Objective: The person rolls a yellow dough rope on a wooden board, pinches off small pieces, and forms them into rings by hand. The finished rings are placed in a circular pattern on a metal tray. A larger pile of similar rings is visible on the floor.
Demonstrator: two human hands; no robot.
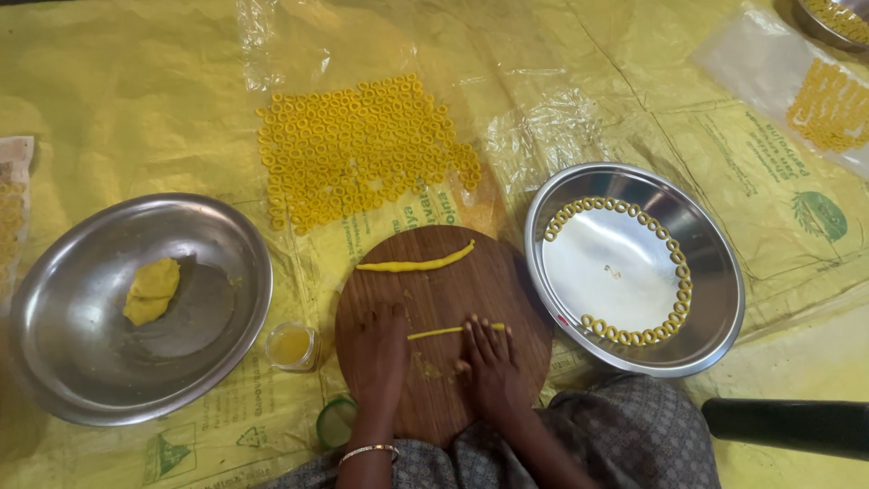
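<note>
A round wooden board [441, 272] lies in front of me on a yellow plastic sheet. My left hand [378, 349] and my right hand [489, 362] lie flat on it, palms down, fingers pressed over a thin yellow dough strand [433, 333] between them. A thicker dough rope [416, 263] rests across the far part of the board. Neither hand grips anything.
A steel bowl [81, 362] at left holds a yellow dough lump [152, 290]. A steel plate [715, 299] at right has dough rings [674, 258] along its rim. Many rings [362, 149] lie on plastic beyond the board. A small jar [291, 346] and lid [335, 422] sit near-left.
</note>
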